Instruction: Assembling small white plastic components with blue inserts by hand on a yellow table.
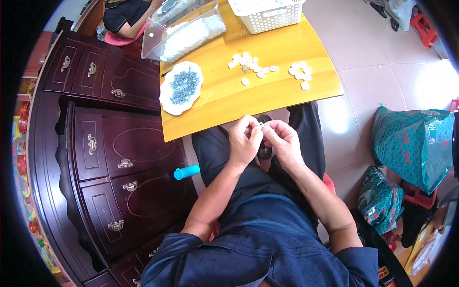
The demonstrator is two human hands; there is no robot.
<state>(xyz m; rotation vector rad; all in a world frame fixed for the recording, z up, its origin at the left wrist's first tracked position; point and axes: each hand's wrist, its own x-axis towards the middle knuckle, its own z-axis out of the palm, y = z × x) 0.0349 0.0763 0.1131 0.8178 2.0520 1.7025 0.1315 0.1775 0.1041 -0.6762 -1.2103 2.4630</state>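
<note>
Near the centre of the frame, in the head view, we hold both bare hands together in front of the near edge of a glossy yellow wooden table (215,107). Our left hand (244,141) and our right hand (285,144) pinch one small white piece (261,124) between their fingertips; its finer shape is too small to tell. At the upper middle, we see a loose cluster of round white pieces (246,60) on the table, with a smaller white group (300,71) to its right. Left of these sits a white scalloped dish (178,110) bearing a heap of small dark-grey pieces (185,86). Along the top edge stand a clear plastic bin (154,40) of white pieces and a white perforated plastic basket (267,21).
</note>
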